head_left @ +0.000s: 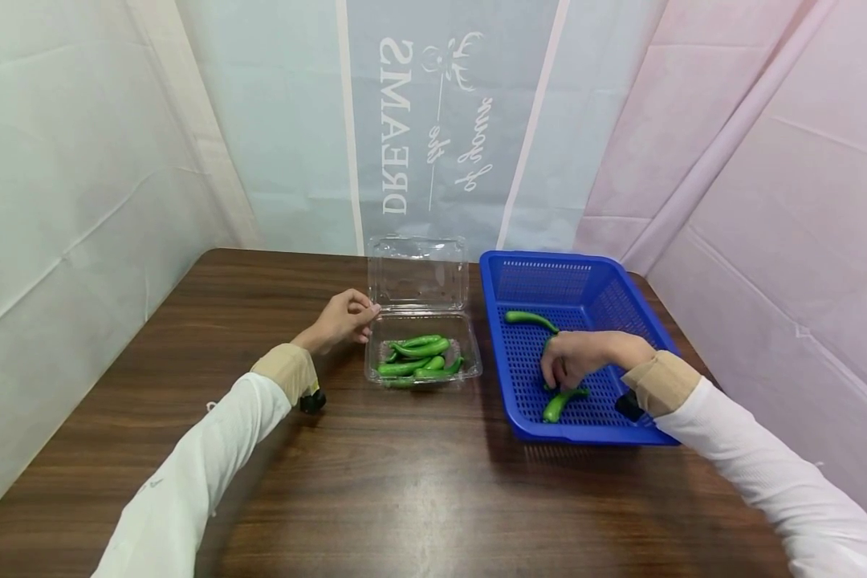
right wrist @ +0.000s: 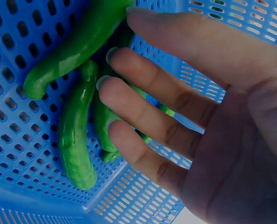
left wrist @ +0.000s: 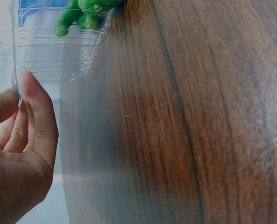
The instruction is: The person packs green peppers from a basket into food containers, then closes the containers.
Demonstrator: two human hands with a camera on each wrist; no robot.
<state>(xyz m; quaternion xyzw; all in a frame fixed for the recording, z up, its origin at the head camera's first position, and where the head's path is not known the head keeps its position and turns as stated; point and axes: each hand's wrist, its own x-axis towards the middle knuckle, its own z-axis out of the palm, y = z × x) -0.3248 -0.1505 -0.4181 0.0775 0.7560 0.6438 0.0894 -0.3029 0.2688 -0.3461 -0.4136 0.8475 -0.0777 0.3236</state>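
Observation:
My left hand pinches the left rim of a clear plastic clamshell box between thumb and fingers. The box stands with its lid raised at the back. Several green chili peppers lie inside it. On the right, my right hand reaches down into a blue plastic basket. Its fingers are spread and loosely bent over several green peppers, seen in the right wrist view; the thumb tip is right at the edge of the largest pepper. A curved pepper lies beside it.
Both containers stand on a dark wood-grain table. Behind it hangs a grey cloth with mirrored lettering, and pale cloth walls close in both sides. A small black camera sits at the left wrist.

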